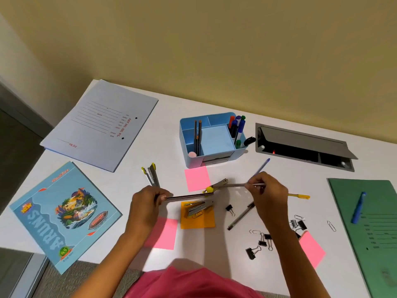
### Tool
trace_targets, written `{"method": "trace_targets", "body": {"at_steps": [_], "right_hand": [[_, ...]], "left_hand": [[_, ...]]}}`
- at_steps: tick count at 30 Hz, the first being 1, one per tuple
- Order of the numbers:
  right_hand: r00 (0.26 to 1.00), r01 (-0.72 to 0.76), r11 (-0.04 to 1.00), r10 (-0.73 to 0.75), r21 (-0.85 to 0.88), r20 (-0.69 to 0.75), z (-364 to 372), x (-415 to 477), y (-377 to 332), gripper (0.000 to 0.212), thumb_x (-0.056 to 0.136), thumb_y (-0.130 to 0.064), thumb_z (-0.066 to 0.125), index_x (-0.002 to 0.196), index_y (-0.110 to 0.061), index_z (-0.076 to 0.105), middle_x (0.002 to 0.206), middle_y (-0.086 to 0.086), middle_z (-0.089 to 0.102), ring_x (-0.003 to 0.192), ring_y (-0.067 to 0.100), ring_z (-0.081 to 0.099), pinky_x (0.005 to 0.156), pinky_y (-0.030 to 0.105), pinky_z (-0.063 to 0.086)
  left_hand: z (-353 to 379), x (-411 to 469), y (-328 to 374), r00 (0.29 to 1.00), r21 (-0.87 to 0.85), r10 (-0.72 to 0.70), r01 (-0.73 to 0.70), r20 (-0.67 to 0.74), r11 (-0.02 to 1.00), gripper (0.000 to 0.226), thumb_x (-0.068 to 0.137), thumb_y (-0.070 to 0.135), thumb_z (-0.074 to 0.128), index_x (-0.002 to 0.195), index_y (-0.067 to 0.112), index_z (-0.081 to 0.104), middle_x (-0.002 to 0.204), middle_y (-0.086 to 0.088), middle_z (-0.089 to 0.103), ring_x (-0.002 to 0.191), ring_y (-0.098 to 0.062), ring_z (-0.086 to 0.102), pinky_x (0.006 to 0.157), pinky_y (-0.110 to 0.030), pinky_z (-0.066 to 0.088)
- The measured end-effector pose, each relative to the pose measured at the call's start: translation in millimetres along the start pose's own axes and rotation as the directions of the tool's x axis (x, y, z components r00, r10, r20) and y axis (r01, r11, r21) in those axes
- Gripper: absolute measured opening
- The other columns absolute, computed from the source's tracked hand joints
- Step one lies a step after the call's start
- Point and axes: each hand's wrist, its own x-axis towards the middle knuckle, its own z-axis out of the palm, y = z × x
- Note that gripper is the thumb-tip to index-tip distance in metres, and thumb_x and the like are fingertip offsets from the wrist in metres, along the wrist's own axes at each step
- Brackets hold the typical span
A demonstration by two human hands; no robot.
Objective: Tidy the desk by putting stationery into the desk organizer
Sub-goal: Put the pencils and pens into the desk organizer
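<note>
Starting at the left, the left hand [148, 206] is seen curled round one leg of a metal compass [189, 196], and a second yellow-tipped metal tool [153, 174] sticks up from the same grip toward 12 o'clock. The compass is opened wide at its yellow hinge [208, 190] and is held above a stapler [198, 208]. Its other leg is pinched by the fingertips of the right hand [267, 190], at 3 o'clock from the hinge. Whether the blue pen [261, 167] behind that hand is also gripped cannot be told. The desk organizer [184, 151] stands at 12 o'clock from the hinge. The step is judged to be readying the compass for stowing. Next, the legs need to be closed together and carried up into a tall compartment, clear of the pencils [197, 134]
</note>
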Motion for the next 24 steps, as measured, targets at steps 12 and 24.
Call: {"method": "trace_targets", "body": {"at_steps": [12, 24], "right_hand": [[0.961, 0.139, 0.971, -0.085, 0.196, -0.263, 15, 42, -103, 0.013, 0.096, -0.006, 0.049, 0.107, -0.007, 0.057, 0.091, 0.008, 0.065, 0.079, 0.016, 0.064, 0.064, 0.007, 0.046], [0.974, 0.170, 0.983, -0.178, 0.068, 0.141, 90, 84, -102, 0.038, 0.092, -0.003, 0.052, 0.128, -0.016, 0.046, 0.117, 0.008, 0.059, 0.105, 0.022, 0.059, 0.091, 0.027, 0.050]], "left_hand": [[-10, 4, 5, 0.959, -0.471, -0.282, 0.263, 0.032, 0.842, 0.034, 0.098, 0.006, 0.042, 0.088, 0.020, 0.072, 0.066, -0.005, 0.056, 0.063, -0.018, 0.049, 0.070, -0.031, 0.042], [0, -1, 21, 0.956, -0.568, -0.292, 0.234, -0.013, 0.789, 0.029, 0.098, 0.009, 0.043, 0.091, 0.023, 0.068, 0.059, 0.021, 0.061, 0.062, -0.014, 0.049, 0.067, -0.027, 0.043]]}}
